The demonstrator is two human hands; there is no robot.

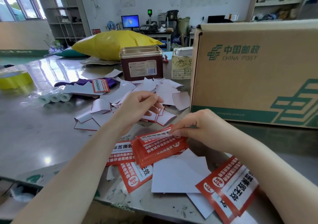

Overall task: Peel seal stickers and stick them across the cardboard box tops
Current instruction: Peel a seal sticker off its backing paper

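Peeling is under way: right hand (194, 125) pinches the top sticker (160, 141) of a stack at 6 o'clock; left hand (142, 107) hovers relaxed, empty. Discarded backings (165, 89) litter the table (34, 137); box (254, 72) at 2 o'clock, sealing unconfirmed

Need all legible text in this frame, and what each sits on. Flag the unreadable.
"中国邮政" and "CHINA POST": side of the cardboard box.
A web address ending "post.com.cn": green band along the box's lower edge; its start is blurred.
"封" in a circle: seal stickers by the right forearm.
"如有损坏请拒绝签收": sticker stack under the right hand.
Label and barcode on the tin: too small.
Handwriting on the small carton: illegible.
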